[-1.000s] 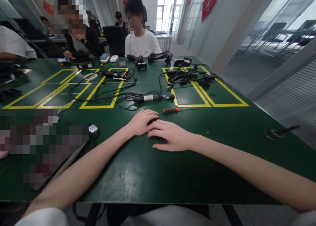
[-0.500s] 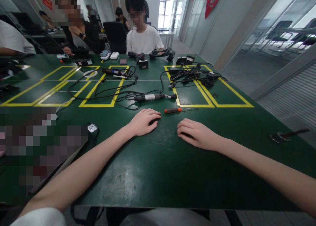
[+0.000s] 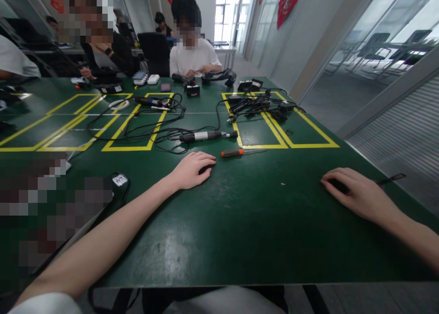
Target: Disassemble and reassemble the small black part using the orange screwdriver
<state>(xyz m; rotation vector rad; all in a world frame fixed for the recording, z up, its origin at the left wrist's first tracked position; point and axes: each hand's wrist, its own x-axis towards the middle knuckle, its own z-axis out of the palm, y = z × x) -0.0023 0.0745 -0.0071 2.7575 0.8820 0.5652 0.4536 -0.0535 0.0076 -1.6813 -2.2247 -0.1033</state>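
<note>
Far left, a blurred patch covers the near table corner; just right of it lies a small black device w/ a white label (image 3: 119, 180), print too small to read. Yellow tape boxes (image 3: 130, 147) mark the green table (image 3: 219, 231) behind it, w/ black cables (image 3: 147, 131) looped across them.

Left hand (image 3: 190, 168) rests palm down near table centre, fingers curled loosely over a small dark object (image 3: 206, 169) that only peeks out at the fingertips; can't tell if it's gripped or just covered. Just beyond the hand: a black-and-silver corded tool (image 3: 206, 136), then an orange-handled screwdriver (image 3: 236, 153) lying flat, apart from the fingers.

Further back, a tangle of black adapters and leads (image 3: 260, 105) in the right tape box. Red wall signs (image 3: 286, 2) up top, writing unreadable.

Right hand (image 3: 356, 192) lies near the table's right edge, well apart from the left, cupped over a dark flat tool (image 3: 389, 180) whose thin handle sticks out to the right; grip hidden, can't tell.
</note>
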